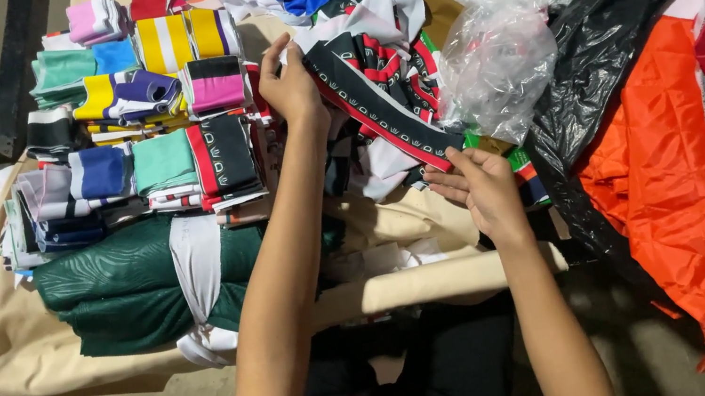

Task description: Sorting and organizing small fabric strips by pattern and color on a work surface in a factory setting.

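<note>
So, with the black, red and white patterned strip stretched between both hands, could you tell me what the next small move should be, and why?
Probably fold the strip over by bringing the right hand up toward the left hand. Each hand pinches one end, the strip is stretched flat, and the folded strips stacked to the left all lie doubled over.

Black strip [381, 112] with red-white edging, stretched diagonally, taut, over loose fabric pile.

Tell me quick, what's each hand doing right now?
Left hand: pinching the upper end of the black fabric strip with red and white edging.
Right hand: fingers gripping the same strip's lower end.
</note>
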